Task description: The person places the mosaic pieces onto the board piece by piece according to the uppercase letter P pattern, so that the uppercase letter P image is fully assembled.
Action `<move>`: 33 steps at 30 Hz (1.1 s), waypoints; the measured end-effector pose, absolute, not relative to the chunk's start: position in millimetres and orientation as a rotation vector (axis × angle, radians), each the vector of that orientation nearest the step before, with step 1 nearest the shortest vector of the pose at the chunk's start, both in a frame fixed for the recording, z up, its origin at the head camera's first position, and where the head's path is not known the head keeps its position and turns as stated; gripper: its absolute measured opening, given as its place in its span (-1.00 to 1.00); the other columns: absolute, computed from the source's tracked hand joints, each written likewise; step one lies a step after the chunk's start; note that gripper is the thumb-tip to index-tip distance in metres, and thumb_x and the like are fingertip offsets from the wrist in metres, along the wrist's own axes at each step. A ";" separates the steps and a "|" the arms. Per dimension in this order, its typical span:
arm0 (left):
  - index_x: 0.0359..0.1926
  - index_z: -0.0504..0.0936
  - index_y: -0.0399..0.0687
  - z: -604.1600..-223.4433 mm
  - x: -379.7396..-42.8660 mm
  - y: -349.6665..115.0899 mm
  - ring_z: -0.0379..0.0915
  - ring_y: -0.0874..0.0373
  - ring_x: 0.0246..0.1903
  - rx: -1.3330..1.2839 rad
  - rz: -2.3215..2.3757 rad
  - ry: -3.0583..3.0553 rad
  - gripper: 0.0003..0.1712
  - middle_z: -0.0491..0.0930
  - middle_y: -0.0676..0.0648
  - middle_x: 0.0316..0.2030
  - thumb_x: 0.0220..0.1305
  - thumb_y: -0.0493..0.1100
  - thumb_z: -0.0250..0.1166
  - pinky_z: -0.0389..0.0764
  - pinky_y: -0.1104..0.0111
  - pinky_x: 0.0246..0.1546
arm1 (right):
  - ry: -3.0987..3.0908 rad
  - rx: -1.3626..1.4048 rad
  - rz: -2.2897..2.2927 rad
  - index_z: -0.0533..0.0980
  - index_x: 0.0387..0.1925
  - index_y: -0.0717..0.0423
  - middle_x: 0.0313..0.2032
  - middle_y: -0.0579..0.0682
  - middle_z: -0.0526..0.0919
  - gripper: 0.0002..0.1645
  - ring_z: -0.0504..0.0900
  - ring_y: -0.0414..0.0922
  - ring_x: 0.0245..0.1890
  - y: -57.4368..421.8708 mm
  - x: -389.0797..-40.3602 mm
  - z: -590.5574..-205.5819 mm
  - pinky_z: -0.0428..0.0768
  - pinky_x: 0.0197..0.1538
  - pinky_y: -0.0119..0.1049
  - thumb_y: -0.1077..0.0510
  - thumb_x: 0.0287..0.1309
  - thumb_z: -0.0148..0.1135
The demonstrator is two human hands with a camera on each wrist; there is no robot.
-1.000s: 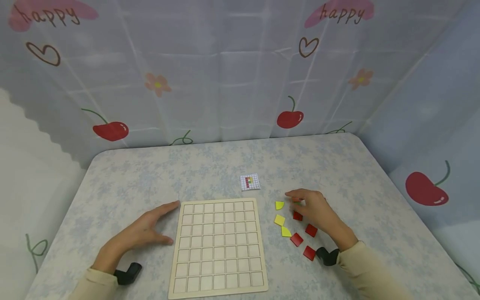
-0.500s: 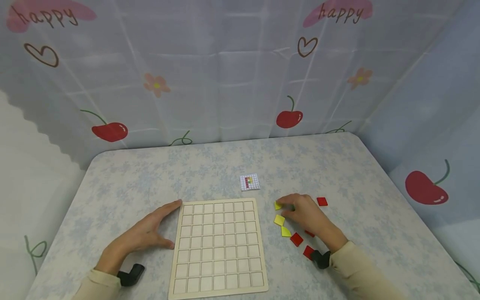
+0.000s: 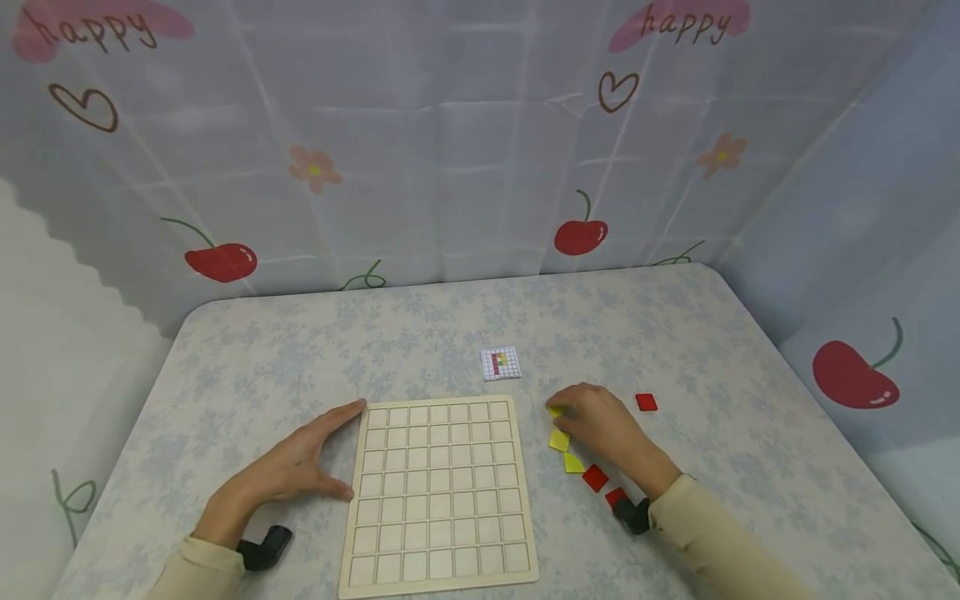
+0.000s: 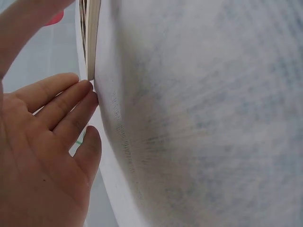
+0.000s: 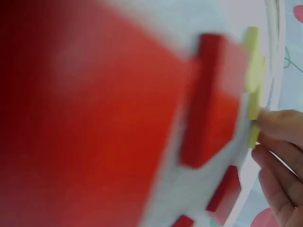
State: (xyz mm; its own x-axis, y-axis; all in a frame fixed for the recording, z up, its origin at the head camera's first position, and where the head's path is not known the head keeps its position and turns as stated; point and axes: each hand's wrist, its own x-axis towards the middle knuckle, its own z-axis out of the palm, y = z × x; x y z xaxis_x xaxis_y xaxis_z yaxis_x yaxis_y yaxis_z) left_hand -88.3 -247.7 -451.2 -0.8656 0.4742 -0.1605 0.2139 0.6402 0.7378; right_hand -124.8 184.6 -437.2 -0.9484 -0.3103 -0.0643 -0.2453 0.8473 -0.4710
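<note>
My left hand point(image 3: 288, 462) lies at the left side of the pale wooden grid board point(image 3: 438, 483), fingers fairly straight, index fingertip by the top left corner and thumb at the left edge. In the left wrist view its fingertips reach the edge of the board point(image 4: 93, 42). To the board's right, my right hand point(image 3: 607, 429) pinches a yellow quarter-round tile point(image 5: 254, 136) between thumb and fingers. Just nearer lie a yellow square tile point(image 3: 558, 441) and another yellow quarter-round tile point(image 3: 573, 463). Red square tiles point(image 3: 596, 477) sit below the right hand, which hides others.
A small card point(image 3: 500, 363) printed with a coloured grid pattern lies beyond the board. One red square tile point(image 3: 646, 402) rests apart, right of the right hand. A patterned curtain point(image 3: 442, 192) stands behind the table's far edge.
My right hand has moved left from the red tiles to the far yellow quarter-round tile and pinched it, uncovering a red tile at its right. The left hand has shifted slightly towards the board.
</note>
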 end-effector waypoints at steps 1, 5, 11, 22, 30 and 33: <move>0.54 0.05 -0.14 -450.7 -88.3 -247.7 -0.06 -0.33 0.43 0.549 1.067 2.525 0.40 0.04 -0.30 0.48 -0.26 0.09 0.67 0.17 -0.20 0.26 | 2.882 -0.439 -0.718 0.70 -0.05 0.11 -0.07 -0.03 0.71 -0.67 0.60 0.02 0.05 184.1 -125.1 -436.6 0.54 0.10 0.01 0.30 0.08 0.41; 0.53 0.06 -0.15 -448.8 -88.1 -247.4 -0.04 -0.33 0.42 0.555 1.041 2.539 0.40 0.05 -0.30 0.47 -0.26 0.10 0.66 0.18 -0.20 0.26 | 2.881 -0.413 -0.787 0.67 0.00 0.16 0.01 0.02 0.68 -0.60 0.57 0.06 0.12 184.3 -125.6 -434.8 0.51 0.13 0.06 0.35 0.06 0.39; 0.53 0.07 -0.16 -448.8 -88.5 -248.2 -0.03 -0.31 0.42 0.562 1.031 2.537 0.39 0.06 -0.29 0.47 -0.26 0.12 0.66 0.18 -0.19 0.26 | 2.902 -0.362 -0.754 0.67 -0.01 0.22 -0.02 0.06 0.69 -0.62 0.61 0.06 0.05 184.3 -126.7 -436.7 0.56 0.07 0.02 0.24 0.08 0.43; 0.53 0.07 -0.16 -449.7 -89.5 -247.7 -0.02 -0.30 0.42 0.547 1.009 2.546 0.40 0.07 -0.28 0.47 -0.27 0.12 0.67 0.19 -0.18 0.27 | 2.912 -0.450 -0.731 0.68 -0.04 0.24 -0.07 0.07 0.71 -0.66 0.65 0.05 0.01 184.7 -127.9 -438.1 0.59 0.03 -0.02 0.35 0.09 0.38; 0.52 0.08 -0.17 -447.3 -89.7 -245.8 0.01 -0.29 0.42 0.549 0.979 2.565 0.40 0.09 -0.28 0.47 -0.28 0.12 0.67 0.20 -0.17 0.27 | 2.879 -0.466 -0.778 0.68 -0.05 0.25 -0.07 0.10 0.71 -0.68 0.65 0.06 0.00 179.5 -128.0 -432.3 0.61 0.00 -0.04 0.36 0.11 0.37; 0.52 0.07 -0.18 -445.9 -89.3 -245.0 0.01 -0.29 0.42 0.554 0.958 2.575 0.41 0.08 -0.28 0.47 -0.28 0.11 0.67 0.21 -0.16 0.27 | 2.868 -0.504 -0.796 0.69 -0.06 0.24 -0.08 0.08 0.72 -0.69 0.65 0.05 -0.02 170.7 -127.2 -427.9 0.61 0.00 -0.05 0.34 0.10 0.40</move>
